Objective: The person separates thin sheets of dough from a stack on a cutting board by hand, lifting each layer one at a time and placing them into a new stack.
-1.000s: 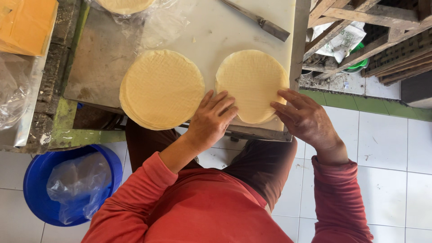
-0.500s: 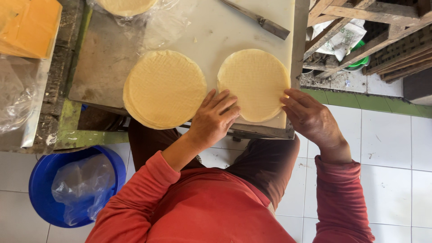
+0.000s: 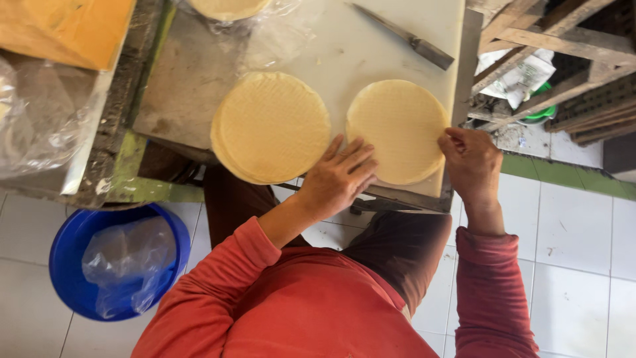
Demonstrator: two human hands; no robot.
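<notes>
Two pale yellow round flat wrappers lie on a white cutting board (image 3: 371,46). The left one is a thick stack (image 3: 270,127) that overhangs the board's near edge. The right one is a single thin sheet (image 3: 397,129). My left hand (image 3: 339,178) rests flat with fingers spread, its tips on the near left edge of the single sheet, beside the stack. My right hand (image 3: 472,162) pinches the right rim of the same sheet between thumb and fingers.
A knife (image 3: 404,36) lies at the far side of the board. Clear plastic with more wrappers (image 3: 228,8) sits at the top. An orange slab (image 3: 63,30) lies far left. A blue bucket (image 3: 73,252) with a plastic bag stands on the tiled floor; wooden slats (image 3: 556,40) at right.
My right hand has slid from the near right edge of the single sheet up to its right rim and closed on it. My left hand stays at the sheet's near edge.
</notes>
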